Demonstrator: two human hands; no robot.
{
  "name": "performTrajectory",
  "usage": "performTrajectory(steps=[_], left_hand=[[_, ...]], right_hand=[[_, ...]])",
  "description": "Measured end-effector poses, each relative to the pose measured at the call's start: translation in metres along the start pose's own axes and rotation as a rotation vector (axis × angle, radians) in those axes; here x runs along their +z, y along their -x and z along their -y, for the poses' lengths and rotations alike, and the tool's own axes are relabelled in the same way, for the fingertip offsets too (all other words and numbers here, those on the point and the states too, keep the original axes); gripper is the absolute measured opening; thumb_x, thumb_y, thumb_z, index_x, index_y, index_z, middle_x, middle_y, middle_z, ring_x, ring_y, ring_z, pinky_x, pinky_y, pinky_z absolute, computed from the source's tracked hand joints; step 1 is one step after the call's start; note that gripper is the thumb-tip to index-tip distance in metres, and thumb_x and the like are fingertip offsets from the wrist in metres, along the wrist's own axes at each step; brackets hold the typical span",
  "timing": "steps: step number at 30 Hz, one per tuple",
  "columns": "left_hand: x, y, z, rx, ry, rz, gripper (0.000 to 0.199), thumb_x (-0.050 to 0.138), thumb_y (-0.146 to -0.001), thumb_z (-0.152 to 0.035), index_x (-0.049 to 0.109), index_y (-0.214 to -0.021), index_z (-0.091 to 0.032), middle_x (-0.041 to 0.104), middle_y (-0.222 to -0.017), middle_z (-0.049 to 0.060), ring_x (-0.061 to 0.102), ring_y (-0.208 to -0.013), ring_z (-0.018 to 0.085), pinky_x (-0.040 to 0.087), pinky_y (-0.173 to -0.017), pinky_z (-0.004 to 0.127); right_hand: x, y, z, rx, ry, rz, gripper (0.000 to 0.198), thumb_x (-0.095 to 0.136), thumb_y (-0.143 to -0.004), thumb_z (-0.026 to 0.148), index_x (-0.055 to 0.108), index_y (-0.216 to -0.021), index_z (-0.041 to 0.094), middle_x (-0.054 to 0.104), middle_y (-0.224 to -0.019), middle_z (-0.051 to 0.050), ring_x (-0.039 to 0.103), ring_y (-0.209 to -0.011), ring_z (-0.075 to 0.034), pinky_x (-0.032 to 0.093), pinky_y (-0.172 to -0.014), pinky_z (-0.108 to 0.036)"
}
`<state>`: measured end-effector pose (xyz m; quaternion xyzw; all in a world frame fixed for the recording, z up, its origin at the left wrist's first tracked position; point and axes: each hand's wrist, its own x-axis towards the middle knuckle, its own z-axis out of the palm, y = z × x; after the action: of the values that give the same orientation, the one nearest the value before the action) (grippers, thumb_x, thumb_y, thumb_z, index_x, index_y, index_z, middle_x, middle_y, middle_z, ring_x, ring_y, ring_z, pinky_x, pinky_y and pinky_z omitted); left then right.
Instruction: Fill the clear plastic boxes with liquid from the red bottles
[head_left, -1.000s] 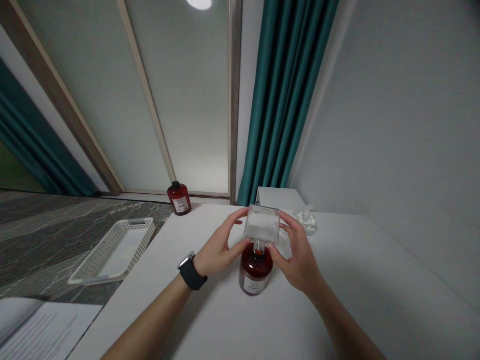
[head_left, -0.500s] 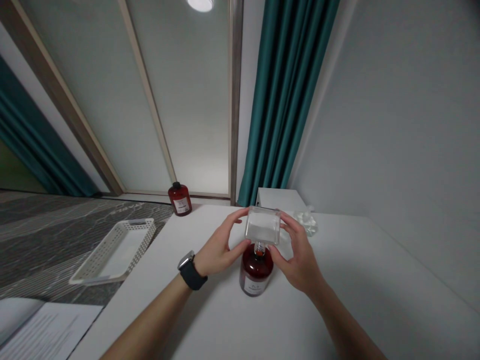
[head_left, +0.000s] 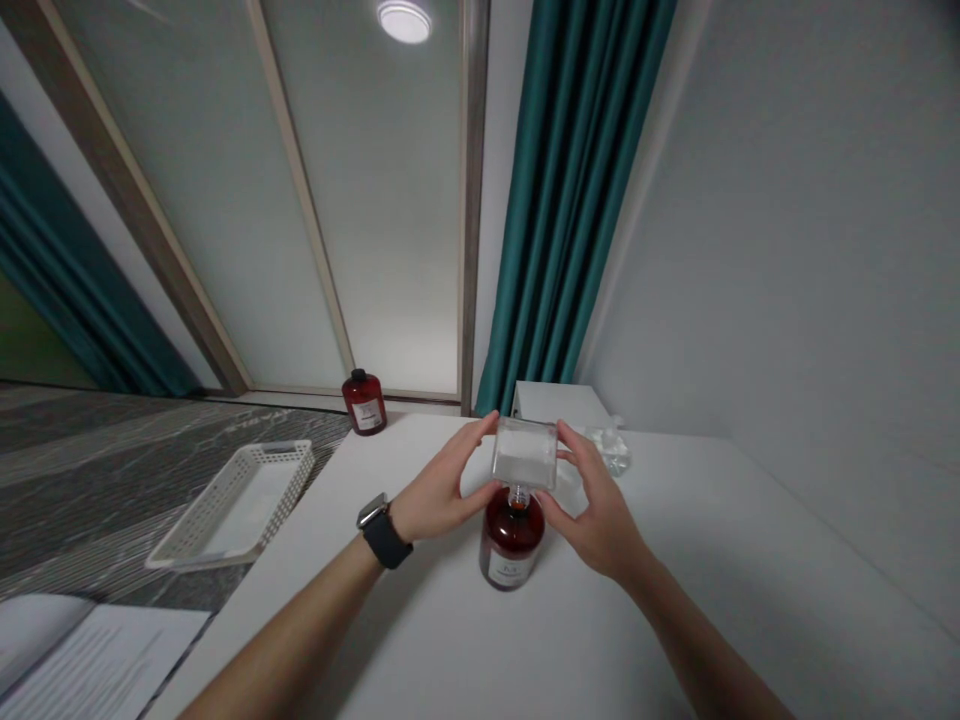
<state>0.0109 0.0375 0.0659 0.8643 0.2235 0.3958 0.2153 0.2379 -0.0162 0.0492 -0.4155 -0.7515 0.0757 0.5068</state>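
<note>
Between my two hands is a clear, square-sided glass bottle (head_left: 525, 453), turned upside down with its neck pointing down. My left hand (head_left: 448, 483) grips its left side, thumb low and fingers up at the top edge. On the opposite side my right hand (head_left: 596, 510) holds it the same way. The glass neck meets the mouth of a dark red bottle (head_left: 513, 535) with a white label, which stands upright on the white table (head_left: 450, 640). Whether the neck reaches inside that mouth is hard to make out.
A second dark red bottle (head_left: 365, 403) with a black cap stands at the table's far left corner. Behind my right hand are a white box (head_left: 559, 401) and a clear crumpled-looking item (head_left: 613, 452). Left, lower down, lie a white basket (head_left: 161, 555) and an open book (head_left: 112, 650).
The view has tilted up slightly. Both hands keep the clear bottle inverted over the red one, with hardly any movement between them.
</note>
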Motion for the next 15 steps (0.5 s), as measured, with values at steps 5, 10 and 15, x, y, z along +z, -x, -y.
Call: performTrajectory(steps=[5,10,15], left_hand=[[-0.0057,-0.0057,-0.0012,0.015,-0.055,0.023,0.073,0.064,-0.087,-0.019,0.028,-0.15,-0.025,0.044,-0.149,0.015,0.045,-0.136,0.032,0.042,-0.112,0.055],[-0.0079,-0.0079,-0.0033,0.024,-0.079,0.011,0.072,0.066,-0.084,-0.017,0.032,-0.147,-0.024,0.047,-0.145,0.014,0.047,-0.133,0.031,0.044,-0.111,0.053],[-0.0077,-0.0071,-0.0048,0.03,-0.105,-0.002,0.071,0.065,-0.084,-0.017,0.033,-0.146,-0.023,0.048,-0.144,0.015,0.047,-0.133,0.031,0.044,-0.11,0.053]], right_hand=[[-0.0042,-0.0055,0.0009,-0.028,0.012,0.042,0.077,0.06,-0.086,0.015,0.027,-0.153,0.033,0.046,-0.143,-0.01,0.052,-0.128,-0.028,0.051,-0.105,-0.048],[-0.0079,-0.0089,0.001,-0.038,0.06,0.083,0.079,0.061,-0.085,0.015,0.025,-0.154,0.032,0.046,-0.143,-0.011,0.051,-0.129,-0.03,0.05,-0.106,-0.049],[-0.0093,-0.0105,0.0022,-0.056,0.088,0.087,0.078,0.061,-0.085,0.014,0.027,-0.152,0.033,0.045,-0.143,-0.01,0.051,-0.128,-0.029,0.048,-0.107,-0.048]])
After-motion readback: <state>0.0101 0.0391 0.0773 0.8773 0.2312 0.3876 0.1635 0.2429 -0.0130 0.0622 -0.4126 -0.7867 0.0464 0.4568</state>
